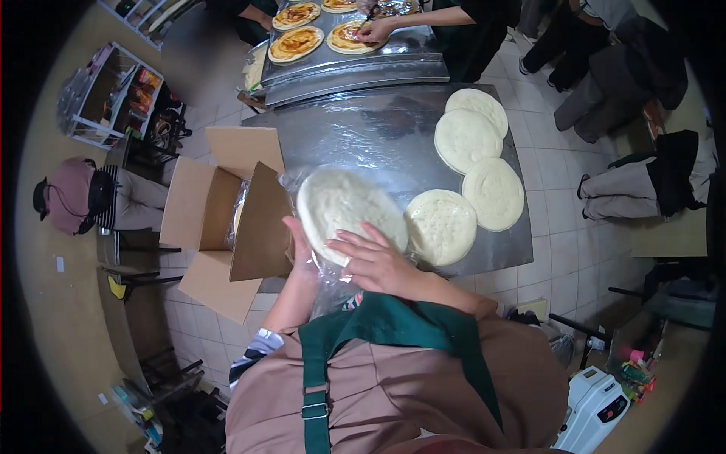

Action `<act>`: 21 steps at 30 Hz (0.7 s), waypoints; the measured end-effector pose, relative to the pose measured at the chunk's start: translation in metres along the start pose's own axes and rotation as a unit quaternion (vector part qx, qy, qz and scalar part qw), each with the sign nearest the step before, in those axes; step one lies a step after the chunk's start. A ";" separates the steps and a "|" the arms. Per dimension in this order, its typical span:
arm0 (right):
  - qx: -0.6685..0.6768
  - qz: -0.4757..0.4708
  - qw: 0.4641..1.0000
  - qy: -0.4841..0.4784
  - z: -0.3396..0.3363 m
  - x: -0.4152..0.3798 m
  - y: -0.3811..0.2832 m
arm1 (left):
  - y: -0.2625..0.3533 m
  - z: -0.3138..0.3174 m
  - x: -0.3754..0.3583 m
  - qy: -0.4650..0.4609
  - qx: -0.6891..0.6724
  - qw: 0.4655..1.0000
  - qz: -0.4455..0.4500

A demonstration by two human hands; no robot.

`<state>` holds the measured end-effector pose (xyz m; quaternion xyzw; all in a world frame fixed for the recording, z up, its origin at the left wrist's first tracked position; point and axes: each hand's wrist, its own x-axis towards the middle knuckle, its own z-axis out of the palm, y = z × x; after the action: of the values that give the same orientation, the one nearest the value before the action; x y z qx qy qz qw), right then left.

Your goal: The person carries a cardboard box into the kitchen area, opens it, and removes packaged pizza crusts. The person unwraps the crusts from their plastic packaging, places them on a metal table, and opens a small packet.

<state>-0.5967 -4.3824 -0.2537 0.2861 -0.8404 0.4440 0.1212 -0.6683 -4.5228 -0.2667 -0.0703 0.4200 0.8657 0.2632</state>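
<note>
A pale round pizza crust point(352, 208), blurred by motion, is held just above the near edge of the metal table, with clear plastic wrap point(329, 284) hanging below it. My left hand point(301, 250) grips the crust's left edge; its thumb shows and the other fingers are hidden beneath. Across the near part of the crust's upper face lies my right hand point(378, 261), fingers spread. To the right, another bare crust point(441, 227) rests on the table, close beside the held one. Further crusts point(493, 194) lie along the table's right side, two of them overlapping point(467, 141).
An open cardboard box point(261, 227) stands at my left, with plastic-wrapped contents partly visible. Beyond the metal table point(355, 125), a co-worker's hand point(374, 30) works over sauced pizzas point(296, 45). Other people stand at right and left. A white machine point(594, 408) is at lower right.
</note>
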 end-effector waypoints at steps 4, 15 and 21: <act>-0.031 -0.003 0.999 -0.019 -0.027 -0.007 -0.004 | -0.009 -0.003 -0.002 -0.140 -0.071 0.987 -0.022; 0.260 0.311 0.772 0.490 -0.071 -0.033 0.072 | -0.002 0.007 -0.012 -0.265 0.140 0.944 -0.139; 0.429 0.341 0.745 0.381 -0.095 -0.038 0.074 | 0.012 0.011 -0.018 -0.321 0.269 0.893 -0.163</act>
<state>-0.6145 -4.2581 -0.2659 -0.1904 -0.4865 0.8417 0.1361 -0.6580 -4.5271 -0.2453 0.2177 0.5120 0.6397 0.5303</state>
